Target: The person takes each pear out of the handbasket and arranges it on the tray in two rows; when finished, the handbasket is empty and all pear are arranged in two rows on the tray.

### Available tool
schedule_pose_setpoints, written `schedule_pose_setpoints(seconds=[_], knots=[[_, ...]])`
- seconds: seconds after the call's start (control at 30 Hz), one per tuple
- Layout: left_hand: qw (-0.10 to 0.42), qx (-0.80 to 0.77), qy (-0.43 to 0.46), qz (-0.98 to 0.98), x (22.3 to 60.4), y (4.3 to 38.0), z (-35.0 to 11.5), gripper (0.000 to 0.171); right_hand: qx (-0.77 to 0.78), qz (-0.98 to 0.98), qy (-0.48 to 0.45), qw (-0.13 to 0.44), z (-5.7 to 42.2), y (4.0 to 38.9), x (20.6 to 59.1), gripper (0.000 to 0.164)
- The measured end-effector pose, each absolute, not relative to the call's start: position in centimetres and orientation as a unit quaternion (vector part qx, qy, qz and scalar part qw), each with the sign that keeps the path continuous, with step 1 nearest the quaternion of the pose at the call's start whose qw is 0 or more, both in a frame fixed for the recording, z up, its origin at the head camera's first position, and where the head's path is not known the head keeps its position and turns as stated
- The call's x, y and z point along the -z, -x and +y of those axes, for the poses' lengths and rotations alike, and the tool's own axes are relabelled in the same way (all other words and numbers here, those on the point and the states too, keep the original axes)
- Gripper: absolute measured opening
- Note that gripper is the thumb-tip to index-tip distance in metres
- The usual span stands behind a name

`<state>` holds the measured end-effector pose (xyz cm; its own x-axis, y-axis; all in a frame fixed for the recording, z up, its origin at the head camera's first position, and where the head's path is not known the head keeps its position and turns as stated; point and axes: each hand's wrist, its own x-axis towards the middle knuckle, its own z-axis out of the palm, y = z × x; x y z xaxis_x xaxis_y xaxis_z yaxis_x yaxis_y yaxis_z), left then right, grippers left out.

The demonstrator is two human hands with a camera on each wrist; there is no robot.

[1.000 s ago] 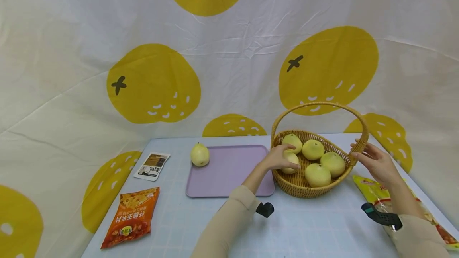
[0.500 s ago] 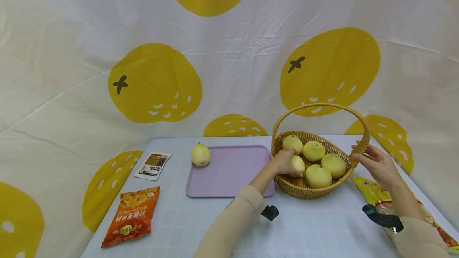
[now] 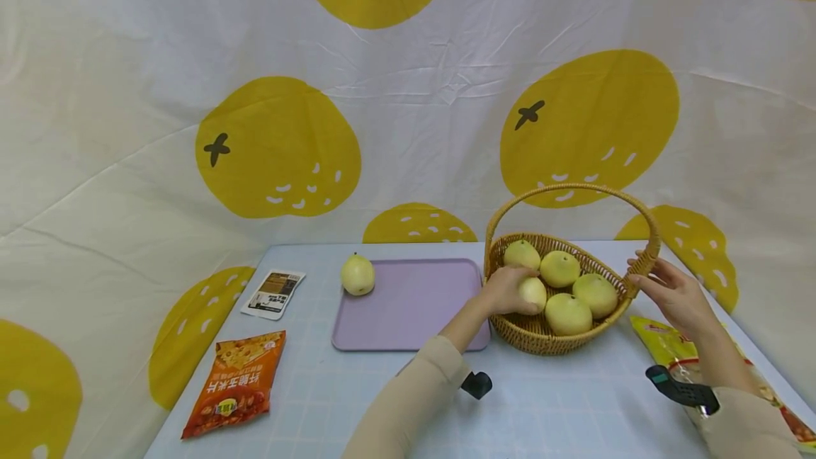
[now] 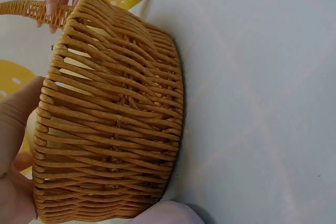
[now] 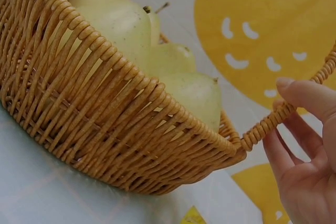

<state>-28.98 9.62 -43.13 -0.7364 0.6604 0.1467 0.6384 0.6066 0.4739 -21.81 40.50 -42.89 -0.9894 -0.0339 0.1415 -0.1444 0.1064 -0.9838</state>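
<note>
A wicker basket (image 3: 542,343) with a tall arched handle stands at the right of the table and holds several pale yellow-green pears. My left hand (image 3: 506,290) reaches over its left rim, fingers curled around one pear (image 3: 533,293) inside. In the left wrist view the basket wall (image 4: 110,124) hides most of that grip. With the thumb and fingers on either side, my right hand (image 3: 677,297) holds the basket handle (image 5: 270,124) near its right base. One more pear (image 3: 358,275) sits on the left back corner of a purple tray (image 3: 408,307).
An orange snack bag (image 3: 237,382) lies at the front left, with a small white-and-brown packet (image 3: 274,294) behind it. A yellow bag (image 3: 663,338) lies under the right forearm. The tray's right edge is close beside the basket. A fruit-print cloth (image 3: 433,126) hangs behind the table.
My left hand has moved right and closed from spread fingers around the left front pear, which has shifted slightly right. My right hand stays on the handle.
</note>
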Motion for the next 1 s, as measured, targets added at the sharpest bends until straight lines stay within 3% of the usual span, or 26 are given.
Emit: schedule_pose_setpoints(seconds=[0.27, 0.53, 1.0], knots=[[-0.018, -0.288, -0.406, 0.867, 41.7, 28.5, 8.5, 0.063, -0.667, -0.74, -0.069, 0.047, 40.5, 21.9, 43.0, 0.049], [-0.007, -0.355, -0.411, 0.84, 39.6, 27.4, 5.8, 0.063, -0.641, -0.764, -0.058, 0.047, 40.5, 21.9, 43.0, 0.054], [-0.034, -0.396, -0.401, 0.825, 38.4, 26.7, -1.1, 0.062, -0.646, -0.76, -0.059, 0.053, 40.4, 21.8, 43.0, 0.054]])
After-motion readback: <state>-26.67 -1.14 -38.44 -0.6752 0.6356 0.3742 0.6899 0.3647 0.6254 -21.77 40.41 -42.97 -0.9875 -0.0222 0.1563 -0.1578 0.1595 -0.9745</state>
